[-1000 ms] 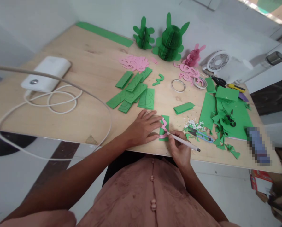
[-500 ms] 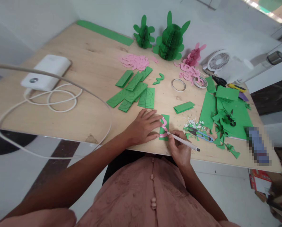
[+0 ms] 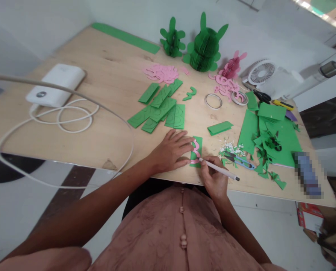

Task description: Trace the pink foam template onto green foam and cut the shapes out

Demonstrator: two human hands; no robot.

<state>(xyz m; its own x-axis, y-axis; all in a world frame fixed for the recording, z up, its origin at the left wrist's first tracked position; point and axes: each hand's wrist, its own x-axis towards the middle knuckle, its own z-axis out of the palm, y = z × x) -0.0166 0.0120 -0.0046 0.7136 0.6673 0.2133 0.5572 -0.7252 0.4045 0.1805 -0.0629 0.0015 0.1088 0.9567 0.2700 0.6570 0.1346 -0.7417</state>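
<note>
Head view: drawn curves (image 3: 179, 116) on green strips (image 3: 142, 116)

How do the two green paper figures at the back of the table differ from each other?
The left green figure is clearly smaller; the right green figure is taller and wider. The left figure shows one upright piece on top, while the right figure shows two long ear-like pieces, one of them leaning to the right. The left figure's body looks slim, but the right figure's body is full and round. Both are green, have folded-paper bodies with rounded side pieces, and stand near the wall.
</note>
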